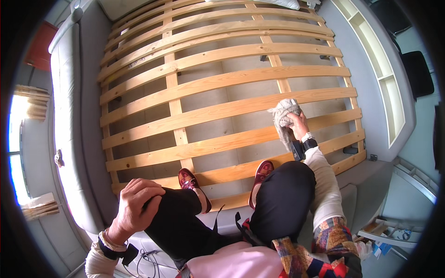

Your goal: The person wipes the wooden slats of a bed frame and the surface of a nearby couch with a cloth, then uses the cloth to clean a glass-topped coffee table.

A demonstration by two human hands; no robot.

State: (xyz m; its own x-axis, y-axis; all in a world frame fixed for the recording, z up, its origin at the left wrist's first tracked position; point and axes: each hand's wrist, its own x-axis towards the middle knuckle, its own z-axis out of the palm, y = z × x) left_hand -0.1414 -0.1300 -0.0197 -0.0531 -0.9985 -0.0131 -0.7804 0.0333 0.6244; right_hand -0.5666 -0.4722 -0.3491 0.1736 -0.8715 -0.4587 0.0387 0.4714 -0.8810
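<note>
Bunched in my right hand is a grey-white cloth, its loose end hanging toward my wrist. The hand is above the wooden bed slats, toward the right side of the frame; whether the cloth touches a slat I cannot tell. My left hand rests on my left knee in black trousers, its fingers curled over the knee. Both wrists wear dark bands. My feet, in dark red shoes, stand among the nearest slats.
A grey padded side bounds the slats on the left. On the right runs a grey side with white shelf compartments. Black chairs stand beyond it. Cables lie at lower left, and an open drawer holds small items at lower right.
</note>
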